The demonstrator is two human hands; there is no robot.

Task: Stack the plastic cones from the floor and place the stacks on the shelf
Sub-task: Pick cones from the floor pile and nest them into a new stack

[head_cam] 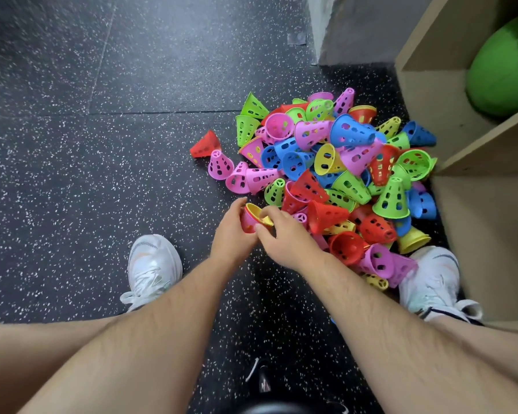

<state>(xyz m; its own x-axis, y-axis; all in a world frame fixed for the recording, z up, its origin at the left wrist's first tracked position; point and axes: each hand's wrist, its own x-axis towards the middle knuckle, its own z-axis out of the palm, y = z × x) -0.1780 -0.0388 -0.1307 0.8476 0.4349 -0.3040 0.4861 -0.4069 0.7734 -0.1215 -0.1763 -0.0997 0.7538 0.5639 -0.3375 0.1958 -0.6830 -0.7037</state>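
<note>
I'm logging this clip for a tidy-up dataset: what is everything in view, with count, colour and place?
floor: one, black with white speckles, throughout
shelf: one, beige wood, right edge
ball: one, green, in the upper shelf compartment
cone pile: many, pink, blue, green, red and yellow, on the floor against the shelf
lone cone: one, red, on its side just left of the pile
held cones: two, yellow nested in a reddish one, at the pile's near edge
shoes: two, white, one near the pile, one left
left hand: grips the outer cone
right hand: pinches the yellow cone's rim
</note>
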